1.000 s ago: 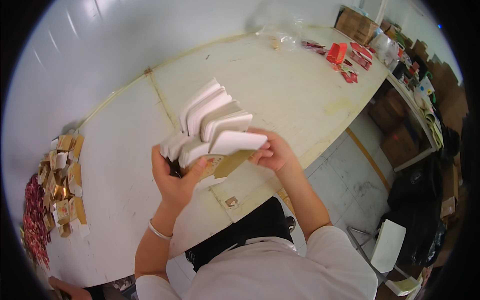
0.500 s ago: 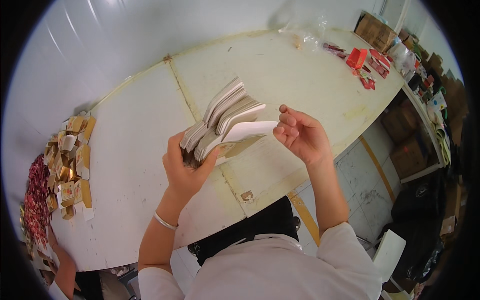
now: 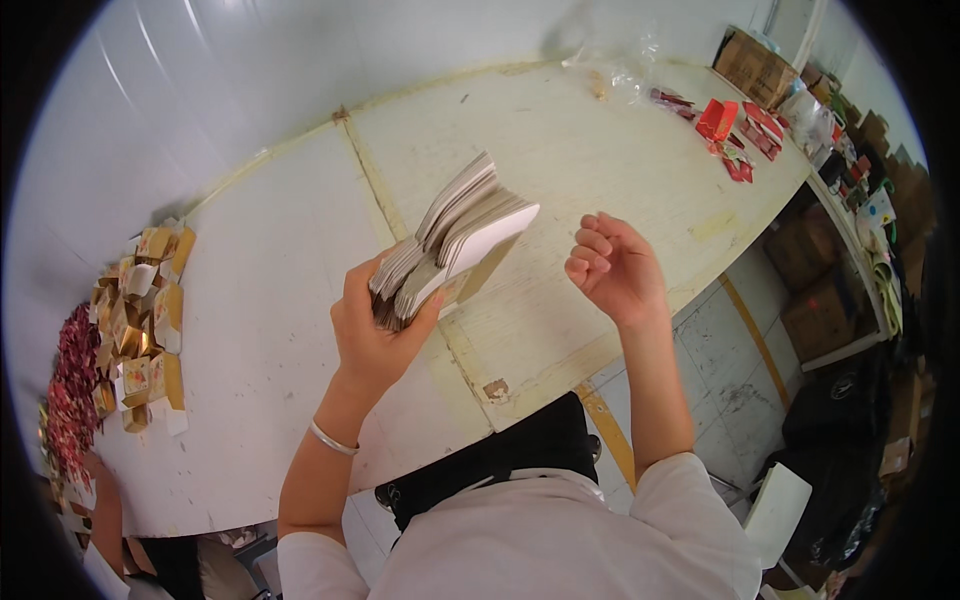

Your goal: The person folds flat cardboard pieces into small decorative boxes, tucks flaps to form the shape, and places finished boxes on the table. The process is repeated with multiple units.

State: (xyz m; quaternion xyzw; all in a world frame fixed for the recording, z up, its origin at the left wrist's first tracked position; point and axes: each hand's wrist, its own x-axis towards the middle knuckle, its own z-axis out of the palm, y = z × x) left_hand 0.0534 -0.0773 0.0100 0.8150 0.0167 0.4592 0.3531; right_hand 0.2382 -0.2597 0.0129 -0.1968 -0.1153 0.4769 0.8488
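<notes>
A thick stack of flat, folded card blanks (image 3: 480, 225), white and grey-brown with a gold side showing, is gripped in my left hand (image 3: 375, 315). Its fingers and thumb wrap round the lower end, and the far ends fan out above the table. A silver bangle circles that wrist. Off to the right of the stack and apart from it, my right hand (image 3: 618, 268) is raised with its fingers curled in, and I see nothing in them.
Assembled gold-and-white boxes (image 3: 150, 320) are heaped at the table's left, beside a dark red pile of small pieces (image 3: 75, 380). Another person's arm (image 3: 105, 505) reaches in there. Red packets (image 3: 735, 135), clear plastic (image 3: 625, 80) and a cardboard carton (image 3: 752, 68) occupy the far right.
One blank that jutted out toward my right hand now lies in line with the stack. My right hand has drawn slightly right and its fingers have curled in. The other person's arm has shifted.
</notes>
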